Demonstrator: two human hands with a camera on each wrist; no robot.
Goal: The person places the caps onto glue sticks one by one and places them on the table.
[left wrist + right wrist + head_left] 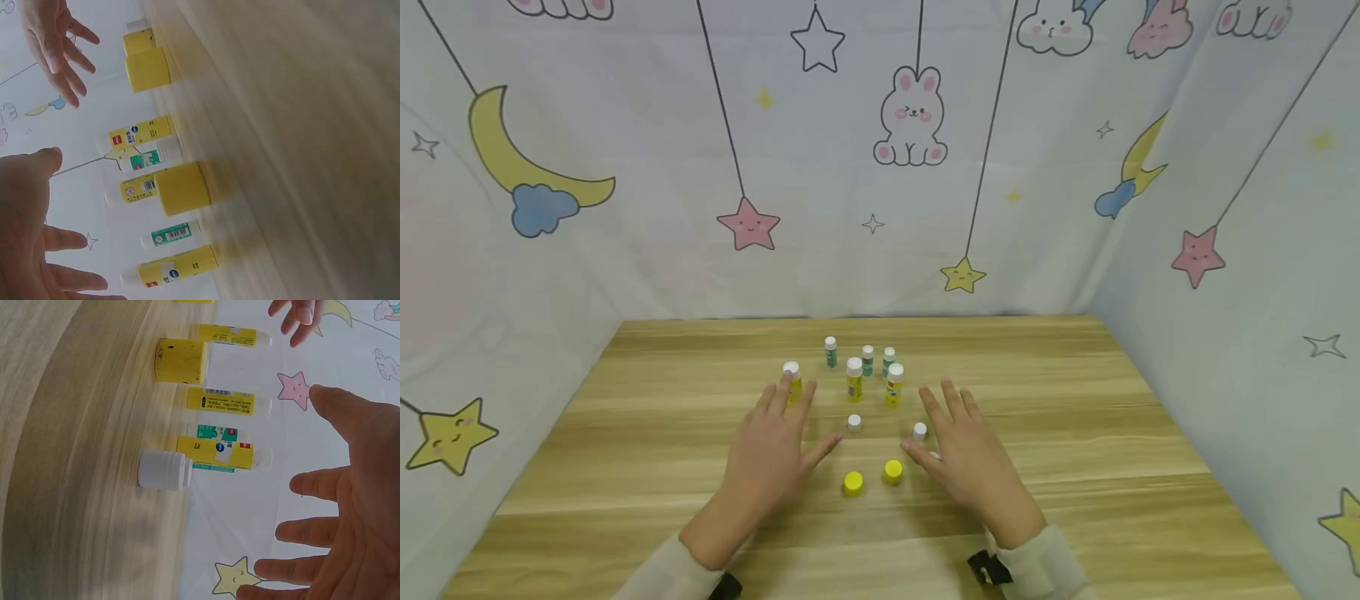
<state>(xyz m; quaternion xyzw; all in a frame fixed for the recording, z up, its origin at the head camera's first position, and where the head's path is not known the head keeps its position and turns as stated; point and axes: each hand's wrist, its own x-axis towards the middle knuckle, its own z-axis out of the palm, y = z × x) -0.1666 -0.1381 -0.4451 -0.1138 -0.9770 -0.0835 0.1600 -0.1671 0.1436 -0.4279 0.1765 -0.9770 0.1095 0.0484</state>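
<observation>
Pale fabric walls (850,279), printed with stars (748,223), moons (492,142) and a rabbit (913,121), enclose the wood-grain counter (1060,375) at left, far and right.

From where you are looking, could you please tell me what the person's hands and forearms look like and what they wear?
The left hand and right hand are bare, with no gloves or rings showing. The left sleeve and right sleeve are off-white. A small black item shows by each cuff, left and right; its details are unclear.
</observation>
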